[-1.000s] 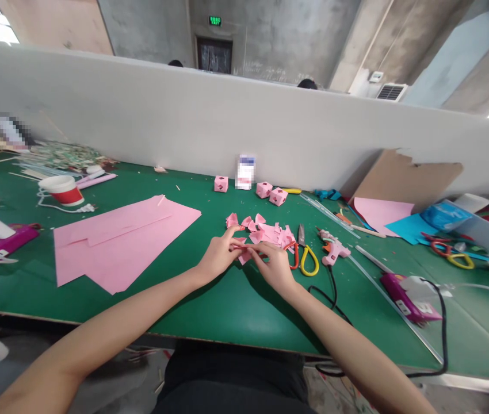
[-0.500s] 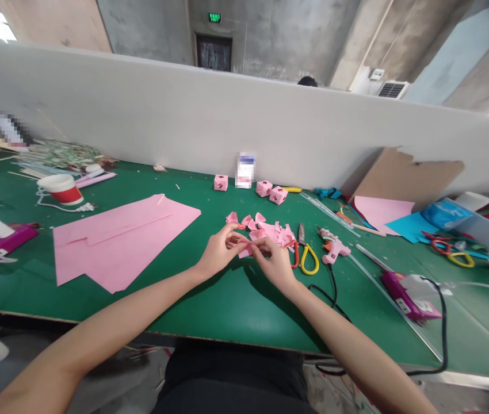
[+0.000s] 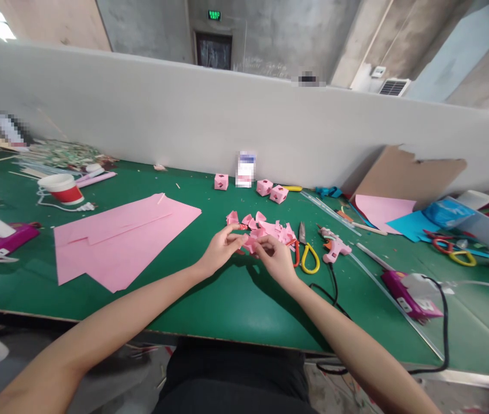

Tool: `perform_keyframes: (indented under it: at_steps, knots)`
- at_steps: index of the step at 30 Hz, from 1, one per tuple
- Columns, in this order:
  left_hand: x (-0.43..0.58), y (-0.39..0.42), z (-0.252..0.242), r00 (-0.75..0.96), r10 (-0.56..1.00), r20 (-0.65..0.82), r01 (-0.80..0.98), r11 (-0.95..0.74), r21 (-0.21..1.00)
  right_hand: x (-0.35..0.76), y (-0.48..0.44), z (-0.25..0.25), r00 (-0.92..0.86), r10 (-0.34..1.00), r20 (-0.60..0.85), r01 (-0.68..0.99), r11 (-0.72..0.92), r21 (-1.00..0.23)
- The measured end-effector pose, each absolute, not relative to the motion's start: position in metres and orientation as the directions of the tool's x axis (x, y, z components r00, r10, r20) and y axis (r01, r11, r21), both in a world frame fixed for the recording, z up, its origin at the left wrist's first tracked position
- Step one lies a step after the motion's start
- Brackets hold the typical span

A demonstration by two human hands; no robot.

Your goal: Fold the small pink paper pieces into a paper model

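Note:
My left hand (image 3: 221,251) and my right hand (image 3: 275,257) meet over the green table (image 3: 210,305), both pinching one small folded pink paper piece (image 3: 249,244) between their fingertips. Just behind them lies a heap of similar folded pink pieces (image 3: 270,229). Three finished pink paper cubes (image 3: 221,181) stand farther back near the partition. A large pink paper sheet (image 3: 119,237) lies flat to the left of my left hand.
Scissors with red and yellow handles (image 3: 306,253) and a pink glue gun (image 3: 333,244) lie right of my right hand, its black cord trailing off the front edge. A purple glue gun (image 3: 411,292) sits farther right. A red-banded cup (image 3: 62,189) stands at back left.
Both hands have lifted the pink piece slightly and drawn closer together, fingers folding it tighter. Nothing else on the table has moved.

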State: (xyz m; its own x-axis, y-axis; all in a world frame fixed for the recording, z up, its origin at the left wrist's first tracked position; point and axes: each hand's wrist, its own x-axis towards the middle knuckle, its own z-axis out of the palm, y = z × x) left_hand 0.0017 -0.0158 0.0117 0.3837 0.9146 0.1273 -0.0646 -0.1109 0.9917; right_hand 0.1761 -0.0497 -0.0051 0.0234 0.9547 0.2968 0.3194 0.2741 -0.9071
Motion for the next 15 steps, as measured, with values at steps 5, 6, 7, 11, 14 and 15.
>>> perform_keyframes:
  at_steps: [5, 6, 7, 11, 14, 15]
  knots:
    - [0.002, -0.015, 0.007, 0.393, 0.913, 0.106, -0.025, -0.104, 0.994, 0.173, -0.053, -0.004, -0.003, 0.932, 0.362, 0.385, 0.335, -0.860]
    - [0.002, -0.014, 0.005, 0.393, 0.913, 0.110, -0.015, -0.114, 0.993, 0.173, -0.054, -0.004, -0.020, 0.924, 0.383, 0.416, 0.356, -0.837]
    - [0.002, -0.012, 0.003, 0.395, 0.911, 0.118, -0.005, -0.126, 0.992, 0.173, -0.054, -0.004, -0.043, 0.916, 0.399, 0.445, 0.375, -0.813]
    - [-0.001, -0.008, -0.001, 0.416, 0.894, 0.166, 0.049, -0.205, 0.978, 0.172, -0.055, -0.006, -0.115, 0.908, 0.404, 0.530, 0.400, -0.748]
    - [-0.003, -0.007, 0.000, 0.421, 0.885, 0.198, 0.105, -0.265, 0.959, 0.172, -0.054, -0.005, -0.107, 0.909, 0.403, 0.572, 0.387, -0.723]
    - [-0.003, -0.007, 0.001, 0.425, 0.882, 0.204, 0.113, -0.275, 0.955, 0.172, -0.054, -0.005, -0.101, 0.908, 0.406, 0.580, 0.385, -0.718]
